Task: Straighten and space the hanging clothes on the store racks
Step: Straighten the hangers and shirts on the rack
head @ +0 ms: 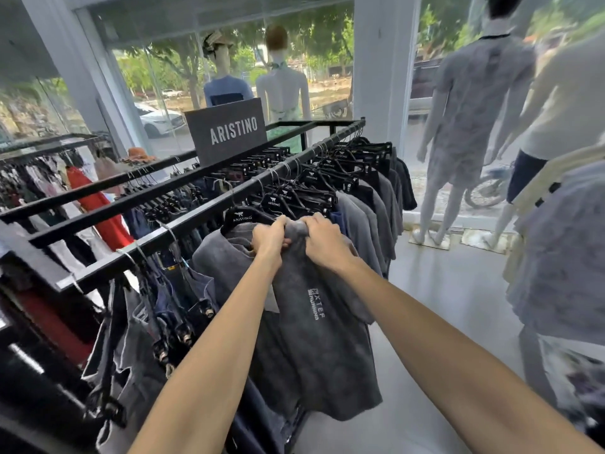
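Both hands meet at the shoulder of a washed-grey T-shirt, soft and mottled, with small white lettering printed on its chest. It hangs on a black plastic hanger from the near rail of the black square-tube metal rack, at the front of a tight row of similar grey shirts. The left hand has its fingers curled tight, bunching the fabric near the collar; the right hand, touching the same ridge of cloth just beside it, grips with fingers folded under. Left of the shirt on that rail dangle frayed denim pieces. A dark matte sign stands on top of the rack, beyond the hangers.
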